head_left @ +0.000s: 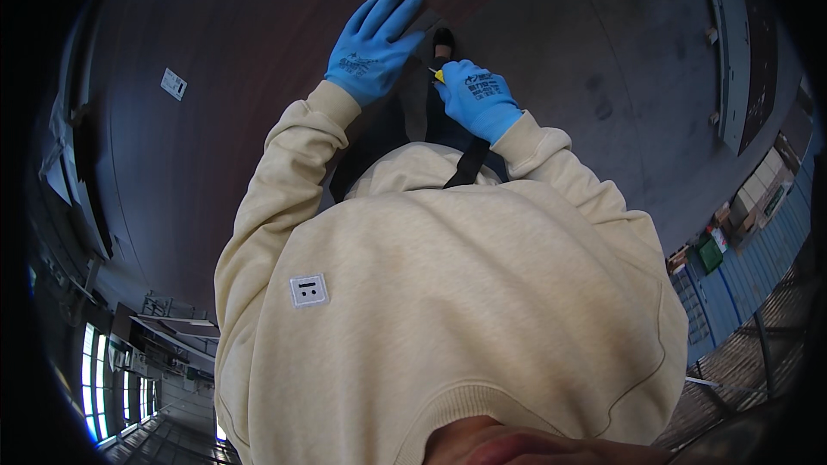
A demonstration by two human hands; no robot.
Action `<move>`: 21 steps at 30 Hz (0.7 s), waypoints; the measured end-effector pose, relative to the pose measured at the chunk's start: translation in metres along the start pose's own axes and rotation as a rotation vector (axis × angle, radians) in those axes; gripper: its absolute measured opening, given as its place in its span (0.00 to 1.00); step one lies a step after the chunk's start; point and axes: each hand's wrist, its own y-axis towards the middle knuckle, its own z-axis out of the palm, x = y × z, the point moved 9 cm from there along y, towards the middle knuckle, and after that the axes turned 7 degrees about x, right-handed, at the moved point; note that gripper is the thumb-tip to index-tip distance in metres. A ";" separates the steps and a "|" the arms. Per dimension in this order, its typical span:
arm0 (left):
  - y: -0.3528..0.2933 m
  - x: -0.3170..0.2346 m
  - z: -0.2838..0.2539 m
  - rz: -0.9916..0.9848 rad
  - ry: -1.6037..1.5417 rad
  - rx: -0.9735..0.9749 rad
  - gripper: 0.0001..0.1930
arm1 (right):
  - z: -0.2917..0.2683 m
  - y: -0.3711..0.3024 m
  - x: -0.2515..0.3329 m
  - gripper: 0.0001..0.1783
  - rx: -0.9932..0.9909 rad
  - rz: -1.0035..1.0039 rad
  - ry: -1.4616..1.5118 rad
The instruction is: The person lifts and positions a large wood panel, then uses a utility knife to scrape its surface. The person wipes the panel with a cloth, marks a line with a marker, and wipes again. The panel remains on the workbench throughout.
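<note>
Sweatshirt [465, 293]: cream, filling the lower middle of the view, with a small white square patch [309, 290] on the chest; its sleeves run forward to both hands.
Left hand [375, 47]: blue-gloved, over the brown board [233, 120] close to its right edge, fingers stretched out and slightly parted, thumb to the side; a wide, flat hand. Whether the palm touches the surface, I cannot tell.
Right hand [478, 96]: blue-gloved, beyond the board's right edge, fingers curled into a narrow grip around a yellow tool [439, 77].
Tool's place: in the right hand, near the board's right edge, thin tip toward the left hand; the fingers hide most of it, so its kind is unclear.
Board surface: dark reddish-brown, with a white label [173, 83] well in from the right edge.
Floor [603, 77]: grey, to the right of the board, a dark shoe [444, 39] near that edge.
Far right: a green container [711, 255] beside blue ribbed sheeting [749, 271].
Lower left: bright windows [89, 370].
</note>
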 end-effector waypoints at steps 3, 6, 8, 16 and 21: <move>0.000 0.000 0.001 0.008 0.018 0.003 0.21 | 0.002 0.002 -0.002 0.16 0.008 -0.009 -0.006; 0.000 0.000 0.002 -0.002 0.009 0.009 0.21 | 0.005 0.004 -0.002 0.15 0.012 -0.012 -0.029; 0.000 0.000 0.001 -0.010 0.000 0.009 0.21 | 0.018 0.015 -0.011 0.17 0.112 0.016 -0.053; 0.006 -0.002 -0.006 -0.020 -0.002 0.000 0.22 | 0.146 0.025 -0.068 0.19 0.243 0.213 0.098; 0.005 0.000 -0.011 -0.034 -0.020 -0.032 0.22 | 0.075 0.013 -0.069 0.18 0.023 0.201 0.071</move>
